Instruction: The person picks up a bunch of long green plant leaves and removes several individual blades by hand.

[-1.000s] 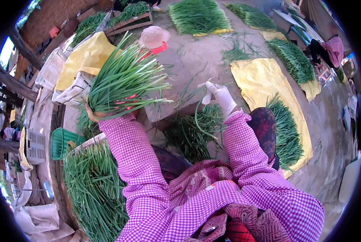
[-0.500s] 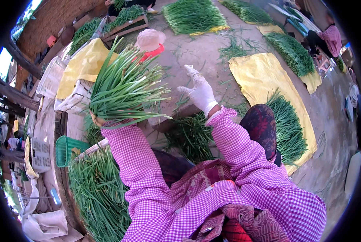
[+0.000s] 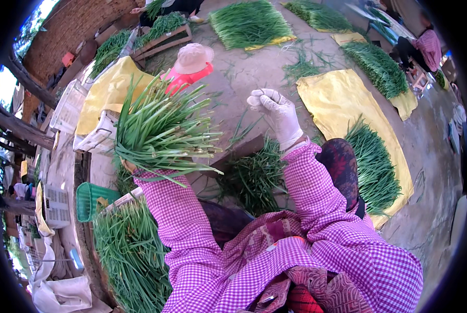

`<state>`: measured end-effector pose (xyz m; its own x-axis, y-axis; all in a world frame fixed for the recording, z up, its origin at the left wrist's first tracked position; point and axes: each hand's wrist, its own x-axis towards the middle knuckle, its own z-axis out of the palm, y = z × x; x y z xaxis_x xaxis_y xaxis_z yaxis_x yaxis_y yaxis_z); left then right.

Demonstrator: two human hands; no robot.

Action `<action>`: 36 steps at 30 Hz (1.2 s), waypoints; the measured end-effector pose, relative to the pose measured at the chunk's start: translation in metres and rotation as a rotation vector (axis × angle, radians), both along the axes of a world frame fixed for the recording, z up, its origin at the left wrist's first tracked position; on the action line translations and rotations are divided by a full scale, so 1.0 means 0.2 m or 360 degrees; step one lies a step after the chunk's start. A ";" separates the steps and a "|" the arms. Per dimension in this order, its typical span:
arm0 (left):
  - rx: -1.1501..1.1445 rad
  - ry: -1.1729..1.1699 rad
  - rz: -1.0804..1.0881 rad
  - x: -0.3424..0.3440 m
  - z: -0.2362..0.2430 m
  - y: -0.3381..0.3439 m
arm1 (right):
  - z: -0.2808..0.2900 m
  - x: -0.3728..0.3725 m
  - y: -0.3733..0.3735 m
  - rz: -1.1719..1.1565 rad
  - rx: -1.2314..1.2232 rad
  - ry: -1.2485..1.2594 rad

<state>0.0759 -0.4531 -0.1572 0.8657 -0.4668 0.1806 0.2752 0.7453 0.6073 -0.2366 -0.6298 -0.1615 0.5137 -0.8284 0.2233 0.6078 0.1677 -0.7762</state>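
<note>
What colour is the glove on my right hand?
White; the glove on your right hand shows best in the head view.

We see smooth, faintly glossy blades in the leaf bunch (image 3: 160,128), a thin, wrinkled, matt white glove (image 3: 284,117) and a checked sleeve (image 3: 184,219) of soft woven cloth. The green basket (image 3: 89,202) looks plastic, while the yellow sheet (image 3: 327,94) is creased with a low sheen (plastic or coated cloth, we cannot tell). We find rough brick in the wall (image 3: 69,31) and dull, weathered wood in the log (image 3: 24,127).

Right hand (image 3: 280,112) gloved, raised and curled; left hand (image 3: 130,166) mostly hidden.
</note>
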 end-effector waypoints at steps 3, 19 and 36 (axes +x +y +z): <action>0.0002 -0.0002 0.0029 0.02 0.01 0.02 | 0.10 0.07 0.12 0.0280 -0.0207 0.0294; -0.0052 -0.0009 0.0092 -0.01 -0.02 -0.01 | 0.07 -0.03 0.09 0.0457 -0.0132 -0.0218; -0.0028 -0.0003 0.0038 -0.02 -0.01 0.01 | 0.10 0.24 0.37 0.0632 0.0472 -0.0265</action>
